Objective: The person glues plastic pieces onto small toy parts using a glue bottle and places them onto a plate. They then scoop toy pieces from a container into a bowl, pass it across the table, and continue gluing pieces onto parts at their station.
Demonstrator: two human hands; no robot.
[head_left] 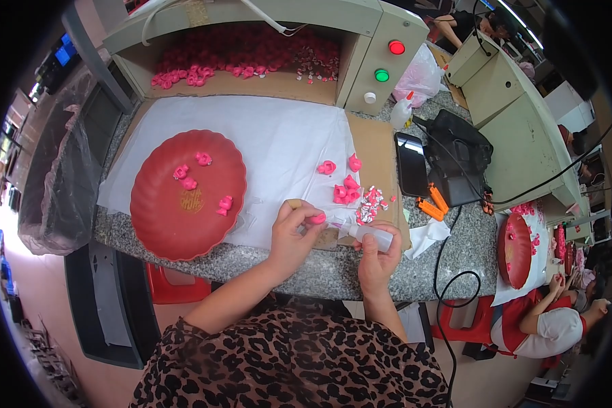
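Between the fingertips of my left hand (294, 233) is a small pink piece (317, 218), held over the front part of the white sheet (265, 136). My right hand (376, 262) is closed around a small translucent bottle (375, 238), whose narrow tip points left toward the pink piece. Just beyond the bottle lies a pile of small pink-and-white pieces (371, 204). Several larger pink figures (347, 192) sit behind my hands. To the left, a red scalloped plate (158, 197) holds several pink figures (225, 205).
A machine opening (251, 58) full of pink pieces is at the back. On the right are a phone (411, 163), black bag (459, 153), orange-handled tool (433, 204), crumpled tissue (428, 236), glue bottle (401, 112) and black cable (436, 285). A co-worker (547, 326) sits far right.
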